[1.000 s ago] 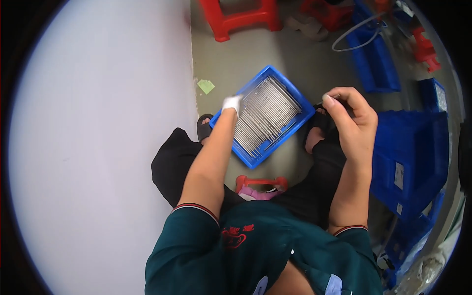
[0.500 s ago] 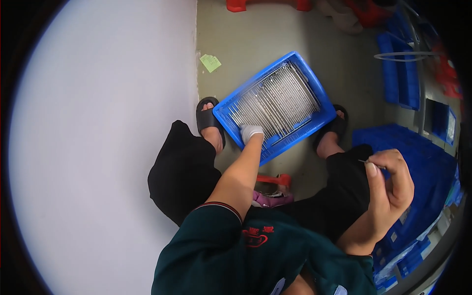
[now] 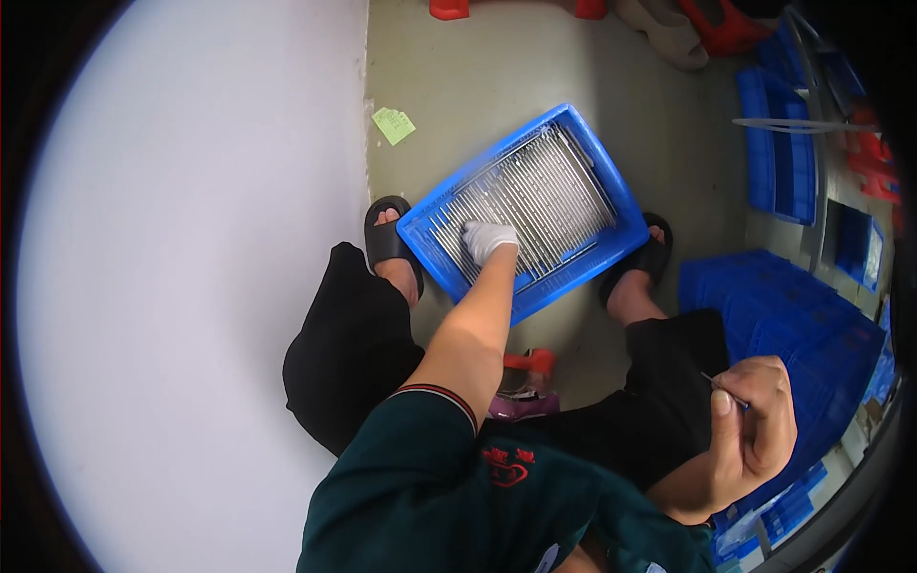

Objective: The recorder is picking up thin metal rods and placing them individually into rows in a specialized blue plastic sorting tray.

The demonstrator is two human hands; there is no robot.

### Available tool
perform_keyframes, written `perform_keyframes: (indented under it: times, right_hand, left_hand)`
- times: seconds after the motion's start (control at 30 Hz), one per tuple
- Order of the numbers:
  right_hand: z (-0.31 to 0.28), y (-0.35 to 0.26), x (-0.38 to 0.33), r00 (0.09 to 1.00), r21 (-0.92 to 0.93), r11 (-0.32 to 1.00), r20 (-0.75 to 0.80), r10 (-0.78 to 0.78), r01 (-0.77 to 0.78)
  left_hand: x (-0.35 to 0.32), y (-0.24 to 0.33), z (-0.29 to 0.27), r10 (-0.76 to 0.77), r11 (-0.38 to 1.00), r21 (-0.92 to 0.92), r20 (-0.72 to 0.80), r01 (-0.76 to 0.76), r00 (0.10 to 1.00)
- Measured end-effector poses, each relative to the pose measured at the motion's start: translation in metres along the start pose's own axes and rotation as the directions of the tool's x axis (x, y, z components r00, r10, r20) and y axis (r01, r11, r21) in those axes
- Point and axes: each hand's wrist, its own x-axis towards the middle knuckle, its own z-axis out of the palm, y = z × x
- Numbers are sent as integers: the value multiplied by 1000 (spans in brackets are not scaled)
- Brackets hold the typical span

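In a blue plastic bin (image 3: 619, 201) on the floor between my feet lie many thin silvery metal rods (image 3: 544, 191), side by side in close rows. My left hand (image 3: 490, 241), in a white glove, is down inside the bin on the left part of the rods. Its fingers are curled, and what they grip, if anything, is hidden beneath them. Bare and raised over my right thigh, my right hand (image 3: 750, 420) pinches a small thin metal pin (image 3: 710, 379) between thumb and forefinger; only its narrow end sticks out.
A white wall (image 3: 210, 239) rises close on my left. On the floor near it lies a green paper note (image 3: 393, 125). Blue crates (image 3: 764, 296) stand to my right, with a rack of blue bins (image 3: 778, 143) beyond. Red stool legs (image 3: 516, 8) and beige shoes (image 3: 659, 29) are at the far side.
My left hand has shifted slightly right and farther into the bin over the rods. My right hand, still pinching the pin, sits lower in view. The whole view has shifted a little.
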Motion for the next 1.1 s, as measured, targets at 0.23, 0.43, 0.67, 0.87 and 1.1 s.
perform_keyframes:
  times: [0.23, 0.43, 0.67, 0.87, 1.1]
  right_hand:
    - [-13, 9, -4, 1000, -26, 999, 14, -23, 23]
    - [-23, 14, -5, 997, 9, 999, 62, -35, 34]
    - [-29, 18, -9, 995, -8, 999, 90, -33, 34]
    - [-25, 23, -11, 996, -23, 999, 83, -35, 37]
    - [-20, 14, -8, 992, 26, 996, 86, -87, 85]
  left_hand:
    - [-4, 16, 12, -30, 997, 76, -34, 33, 999]
    - [13, 14, 32, -45, 986, 149, -186, 74, 981]
    - [38, -6, 39, -102, 985, 105, -257, 133, 961]
    - [41, -10, 41, -140, 988, -87, -115, 131, 983]
    - [93, -69, 38, 457, 366, -843, 531, 393, 713]
